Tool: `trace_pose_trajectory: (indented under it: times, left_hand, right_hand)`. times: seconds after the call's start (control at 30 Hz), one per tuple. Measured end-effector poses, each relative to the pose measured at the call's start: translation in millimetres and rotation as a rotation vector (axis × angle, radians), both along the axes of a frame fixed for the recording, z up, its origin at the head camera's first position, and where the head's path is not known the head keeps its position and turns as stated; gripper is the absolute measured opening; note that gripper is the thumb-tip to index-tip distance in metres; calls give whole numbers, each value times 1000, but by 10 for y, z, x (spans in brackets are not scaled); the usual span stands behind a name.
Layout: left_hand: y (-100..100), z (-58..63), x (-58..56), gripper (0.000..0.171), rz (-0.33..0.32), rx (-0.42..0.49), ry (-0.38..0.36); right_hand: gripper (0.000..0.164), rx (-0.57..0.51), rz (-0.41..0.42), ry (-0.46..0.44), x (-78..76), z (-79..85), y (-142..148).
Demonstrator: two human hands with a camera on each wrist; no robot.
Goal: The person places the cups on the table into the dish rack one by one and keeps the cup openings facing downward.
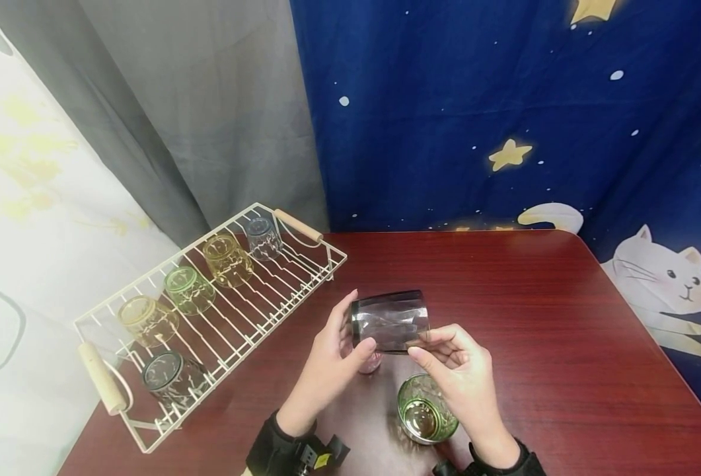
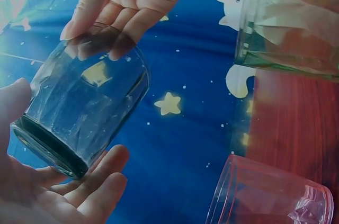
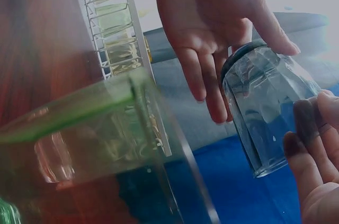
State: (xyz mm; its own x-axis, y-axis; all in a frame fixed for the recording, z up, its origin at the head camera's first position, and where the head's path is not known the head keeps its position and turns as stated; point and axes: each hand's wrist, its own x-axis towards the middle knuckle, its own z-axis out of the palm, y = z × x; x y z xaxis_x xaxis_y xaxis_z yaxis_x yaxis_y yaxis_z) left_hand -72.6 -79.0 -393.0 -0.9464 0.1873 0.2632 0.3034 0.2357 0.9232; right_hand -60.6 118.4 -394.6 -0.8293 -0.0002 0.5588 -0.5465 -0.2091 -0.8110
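Note:
A dark grey glass tumbler [image 1: 390, 322] is held on its side above the table, between both hands. My left hand [image 1: 326, 360] holds the thick base end, thumb on the near side and fingers behind. At the rim, my right hand [image 1: 463, 377] pinches the wall; its fingertips show through the glass [image 2: 85, 107] in the left wrist view. Below the right hand, a green glass [image 1: 427, 410] stands mouth up on the table. A pink glass [image 1: 370, 363] is partly hidden behind the left hand and the grey glass.
To the left stands a white wire rack [image 1: 231, 367] with wooden handles [image 1: 102, 378]. Several tinted glasses sit in it in a row, including a dark grey one [image 1: 174, 380] at the near end and a blue-grey one [image 1: 263, 239] at the far end. Curtains hang behind the red-brown table [image 1: 534, 297].

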Motion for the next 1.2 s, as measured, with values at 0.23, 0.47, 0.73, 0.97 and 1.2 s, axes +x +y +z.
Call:
trace_pose_trajectory:
  times: [0.23, 0.47, 0.73, 0.97, 1.2]
  left_hand:
    - [-33, 11, -6, 72, 17, 37, -1]
    - [-52, 54, 20, 76, 137, 41, 47]
    - [-118, 164, 77, 79, 297, -10, 148]
    - [-381, 250, 51, 76, 475, -31, 202]
    - [-640, 362, 13, 75, 660, -92, 258]
  right_hand:
    - [18, 104, -33, -109, 5, 32, 17]
    - [15, 225, -62, -168, -6, 32, 44]
    - [12, 435, -225, -198, -14, 47, 62]
    - [9, 609, -229, -259, -36, 41, 195]
    - [26, 964, -98, -204, -106, -122, 324]
